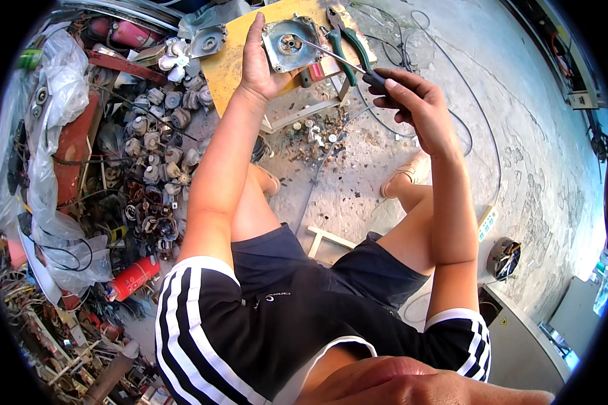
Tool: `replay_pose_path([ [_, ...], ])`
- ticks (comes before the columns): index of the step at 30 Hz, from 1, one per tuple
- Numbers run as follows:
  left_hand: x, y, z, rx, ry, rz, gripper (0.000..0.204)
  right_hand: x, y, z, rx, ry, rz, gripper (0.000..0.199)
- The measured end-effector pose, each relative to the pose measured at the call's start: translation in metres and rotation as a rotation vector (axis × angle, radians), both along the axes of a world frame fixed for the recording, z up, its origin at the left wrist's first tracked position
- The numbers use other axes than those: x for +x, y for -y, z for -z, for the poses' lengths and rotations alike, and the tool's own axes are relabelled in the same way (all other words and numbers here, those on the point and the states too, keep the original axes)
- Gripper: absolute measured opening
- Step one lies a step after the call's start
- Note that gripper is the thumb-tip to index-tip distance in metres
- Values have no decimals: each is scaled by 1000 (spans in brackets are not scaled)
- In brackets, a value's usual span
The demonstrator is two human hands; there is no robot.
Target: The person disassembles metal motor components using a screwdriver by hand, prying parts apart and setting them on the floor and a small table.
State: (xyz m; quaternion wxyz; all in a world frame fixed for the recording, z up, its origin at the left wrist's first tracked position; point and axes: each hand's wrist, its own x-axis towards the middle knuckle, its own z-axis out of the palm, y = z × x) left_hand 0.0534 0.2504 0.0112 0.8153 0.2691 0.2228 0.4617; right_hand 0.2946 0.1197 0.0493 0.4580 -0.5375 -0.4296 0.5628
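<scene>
My left hand (258, 67) is closed on the left edge of a squarish grey metal motor end cover (305, 57), thumb pointing up beside it. The cover is tilted up over a yellow-topped bench (240, 34), and its round centre shows a coppery part. In my right hand (419, 104), fingers wrapped round the dark handle, is a screwdriver (341, 59). Its thin shaft points left, with the tip at or close to the cover's centre; contact is not clear. Green-handled pliers (350, 42) lie just right of the cover. A red-handled tool (311, 75) lies partly hidden below it.
Another round metal cover (208, 42) and a white fan (175, 59) are at the bench's left. Old motor parts (159, 162) pile up beside my left arm, near a red cylinder (134, 278). Debris (321, 142) litters the floor under the bench. Cables (452, 61) loop at the right.
</scene>
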Motion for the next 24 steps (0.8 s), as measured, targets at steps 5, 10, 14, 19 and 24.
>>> replay_pose_path([
  [5, 3, 7, 5, 6, -66, -50, 65, 5, -1, -4, -103, -28, -27, 34],
  [10, 8, 15, 3, 84, -145, -174, 63, 5, 0, -1, -193, -159, -35, 37],
  [14, 2, 18, 5, 21, -90, -33, 69, 3, -1, -2, -258, -237, -23, 38],
  [19, 1, 14, 11, -21, -132, 9, 74, 3, -1, 1, -226, -196, -51, 39],
  [24, -5, 12, 7, -14, -272, 102, 72, 13, -1, 2, -86, 29, -164, 33],
])
